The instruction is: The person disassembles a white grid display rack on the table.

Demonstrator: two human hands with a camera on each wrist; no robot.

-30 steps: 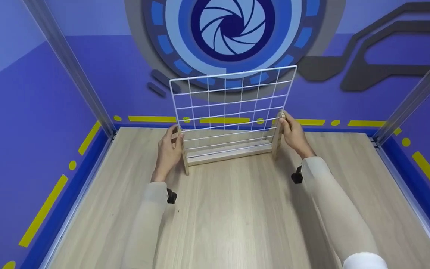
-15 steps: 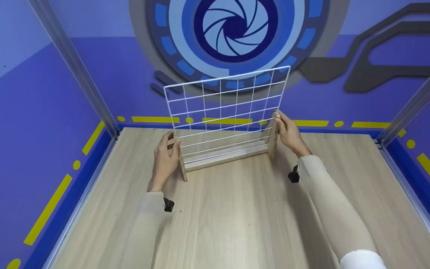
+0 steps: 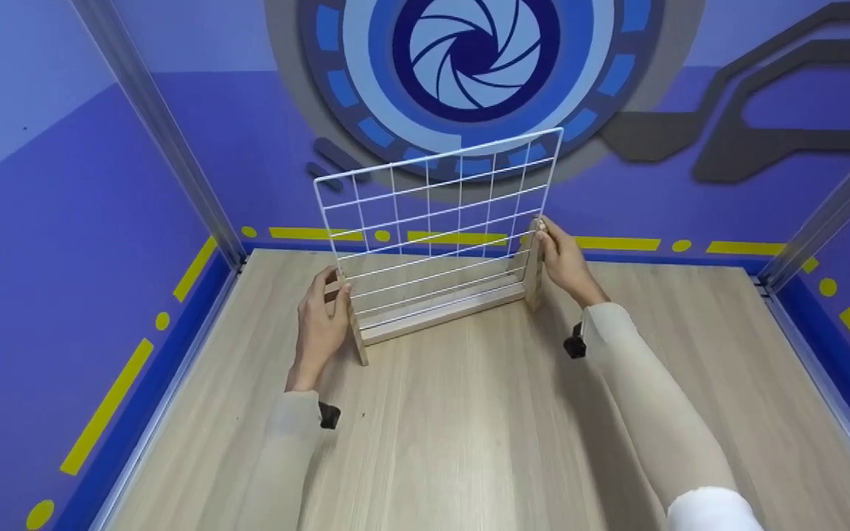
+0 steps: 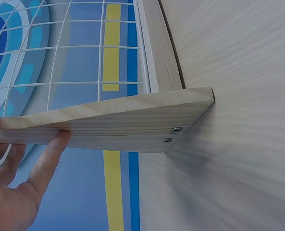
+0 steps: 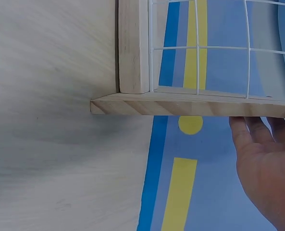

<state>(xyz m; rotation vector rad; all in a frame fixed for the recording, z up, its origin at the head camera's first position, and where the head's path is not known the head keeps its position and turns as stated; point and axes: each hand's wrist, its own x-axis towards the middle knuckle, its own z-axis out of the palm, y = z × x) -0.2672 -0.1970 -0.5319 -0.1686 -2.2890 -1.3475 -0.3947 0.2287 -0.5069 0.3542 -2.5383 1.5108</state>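
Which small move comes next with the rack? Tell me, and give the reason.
Probably turn the rack slightly further, drawing its left end a touch nearer: over the last second that end has swung closer, leaving it askew to the back, and the left hand and right hand hold it by both sides.

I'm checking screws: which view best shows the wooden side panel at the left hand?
The left wrist view: it shows the wooden panel close up, with two screw heads on its outer face. The head view shows it nearly edge-on, partly behind the left hand; the right wrist view shows the opposite panel instead.
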